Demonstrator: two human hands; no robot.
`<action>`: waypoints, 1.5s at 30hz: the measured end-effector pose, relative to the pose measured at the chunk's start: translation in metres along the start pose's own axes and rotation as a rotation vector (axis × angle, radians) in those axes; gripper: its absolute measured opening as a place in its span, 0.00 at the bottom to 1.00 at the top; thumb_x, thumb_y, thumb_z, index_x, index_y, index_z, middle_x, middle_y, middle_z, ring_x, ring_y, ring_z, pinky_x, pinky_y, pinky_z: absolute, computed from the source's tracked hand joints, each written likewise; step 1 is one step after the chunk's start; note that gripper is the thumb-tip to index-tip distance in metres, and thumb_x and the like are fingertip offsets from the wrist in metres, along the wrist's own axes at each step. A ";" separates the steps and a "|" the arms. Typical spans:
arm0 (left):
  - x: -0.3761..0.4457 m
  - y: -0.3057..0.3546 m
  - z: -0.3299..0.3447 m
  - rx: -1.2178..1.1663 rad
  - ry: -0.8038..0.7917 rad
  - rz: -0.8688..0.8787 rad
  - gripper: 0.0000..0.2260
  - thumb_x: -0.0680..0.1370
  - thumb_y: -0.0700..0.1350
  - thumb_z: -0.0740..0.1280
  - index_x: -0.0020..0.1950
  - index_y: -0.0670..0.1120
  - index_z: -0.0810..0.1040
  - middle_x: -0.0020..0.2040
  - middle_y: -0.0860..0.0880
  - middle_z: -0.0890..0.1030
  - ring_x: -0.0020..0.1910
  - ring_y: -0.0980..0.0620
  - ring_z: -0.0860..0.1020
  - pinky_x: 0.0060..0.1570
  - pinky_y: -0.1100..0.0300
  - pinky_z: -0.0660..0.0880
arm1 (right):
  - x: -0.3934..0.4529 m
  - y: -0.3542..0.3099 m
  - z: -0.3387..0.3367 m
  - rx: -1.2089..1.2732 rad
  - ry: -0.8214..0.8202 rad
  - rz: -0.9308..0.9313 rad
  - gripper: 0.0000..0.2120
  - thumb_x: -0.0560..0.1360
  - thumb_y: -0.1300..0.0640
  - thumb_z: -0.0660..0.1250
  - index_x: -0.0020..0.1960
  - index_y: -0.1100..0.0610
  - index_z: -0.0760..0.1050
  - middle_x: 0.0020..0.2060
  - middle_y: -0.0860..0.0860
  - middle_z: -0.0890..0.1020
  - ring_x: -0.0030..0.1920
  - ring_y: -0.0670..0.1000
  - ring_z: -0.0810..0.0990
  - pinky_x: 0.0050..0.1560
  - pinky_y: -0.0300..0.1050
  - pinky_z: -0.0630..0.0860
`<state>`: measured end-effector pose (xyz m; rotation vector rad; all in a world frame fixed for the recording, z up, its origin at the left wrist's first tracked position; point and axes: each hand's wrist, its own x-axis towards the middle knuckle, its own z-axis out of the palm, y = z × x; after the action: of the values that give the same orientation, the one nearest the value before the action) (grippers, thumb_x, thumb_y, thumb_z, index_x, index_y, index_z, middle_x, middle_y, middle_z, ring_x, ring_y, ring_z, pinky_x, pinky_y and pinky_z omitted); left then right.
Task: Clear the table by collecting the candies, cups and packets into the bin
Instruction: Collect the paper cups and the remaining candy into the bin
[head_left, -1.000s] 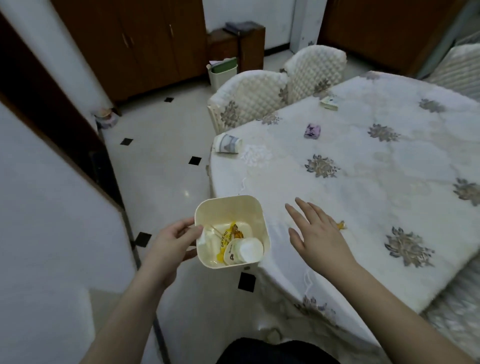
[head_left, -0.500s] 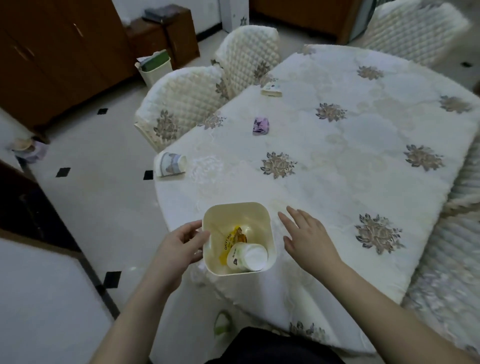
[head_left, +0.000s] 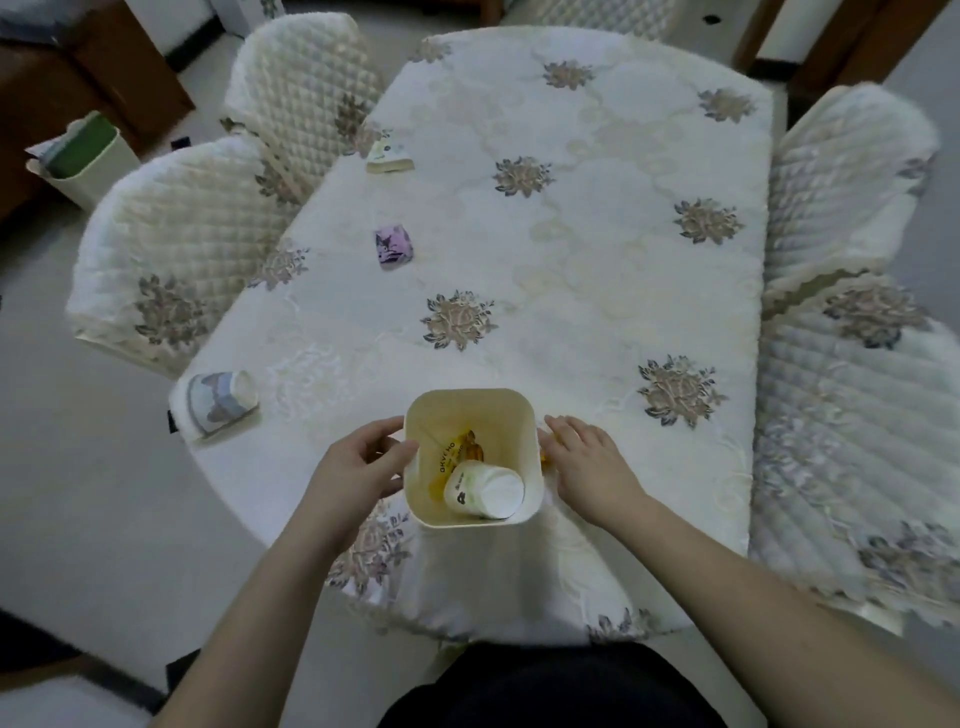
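My left hand (head_left: 358, 467) grips the left wall of a cream square bin (head_left: 524, 415) that sits over the near end of the table. Inside the bin lie a white cup (head_left: 485, 491) and a yellow packet (head_left: 457, 452). My right hand (head_left: 592, 462) rests flat on the tablecloth against the bin's right side, fingers relaxed, with a small yellow candy (head_left: 543, 457) peeking out under them. A paper cup (head_left: 223, 402) lies on its side at the table's left edge. Further along lie a purple packet (head_left: 393, 248) and a white and green packet (head_left: 388, 157).
Quilted white chairs (head_left: 171, 249) stand along the table's left side and another chair (head_left: 852, 182) along the right. The table (head_left: 597, 234) wears a floral cloth. A pale waste bin (head_left: 83, 156) stands on the floor at far left.
The bin has come in from the table's left edge to over its near end. My right hand has drawn up against the bin's right wall. My head has turned towards the table.
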<state>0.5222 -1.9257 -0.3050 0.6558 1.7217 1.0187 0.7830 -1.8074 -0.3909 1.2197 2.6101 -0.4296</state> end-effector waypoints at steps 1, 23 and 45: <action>0.001 -0.001 0.000 0.011 -0.020 0.002 0.14 0.79 0.44 0.70 0.64 0.50 0.81 0.51 0.39 0.84 0.50 0.46 0.85 0.45 0.57 0.82 | 0.000 0.001 0.003 0.001 -0.009 -0.012 0.29 0.76 0.60 0.56 0.76 0.51 0.54 0.77 0.51 0.56 0.76 0.54 0.54 0.74 0.51 0.51; -0.005 -0.025 0.017 -0.100 0.096 0.013 0.11 0.79 0.44 0.69 0.61 0.51 0.83 0.50 0.40 0.84 0.43 0.52 0.84 0.40 0.60 0.82 | -0.001 0.023 0.002 -0.045 0.079 0.123 0.08 0.75 0.59 0.62 0.53 0.57 0.73 0.49 0.54 0.77 0.50 0.56 0.76 0.47 0.47 0.68; -0.043 -0.021 0.052 -0.134 0.059 0.067 0.11 0.77 0.47 0.71 0.59 0.53 0.84 0.48 0.43 0.85 0.46 0.49 0.85 0.43 0.58 0.82 | -0.095 -0.073 -0.117 0.297 0.323 -0.096 0.14 0.77 0.47 0.60 0.61 0.47 0.71 0.52 0.45 0.77 0.52 0.49 0.75 0.43 0.43 0.68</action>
<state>0.5867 -1.9533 -0.3111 0.6059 1.6751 1.1996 0.7766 -1.8778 -0.2388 1.3549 2.9686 -0.7137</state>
